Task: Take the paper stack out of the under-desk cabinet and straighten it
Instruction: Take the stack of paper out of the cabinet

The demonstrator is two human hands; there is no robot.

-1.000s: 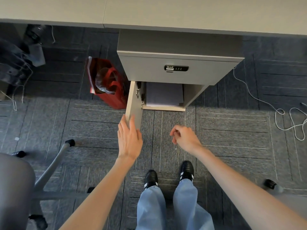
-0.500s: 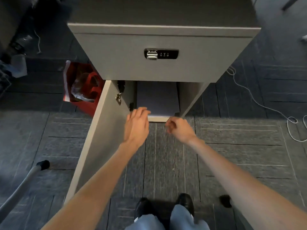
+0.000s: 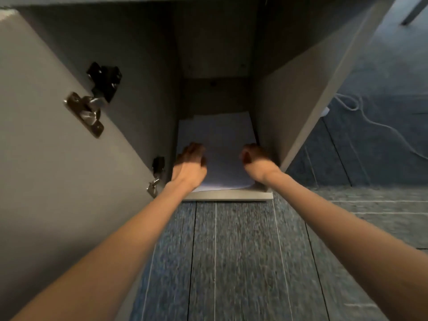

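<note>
Now both hands are inside the open cabinet, having reached in from the floor in front: the left hand lies spread on the paper stack, the right hand curls loosely at its edge. The stack lies unlifted between them; lifting looks next.

Motion blur smeared both hands, so whether the left hand or right hand gripped the paper stack could not be told. They covered the stack's near corners. The cabinet door was cropped at the left edge.
</note>
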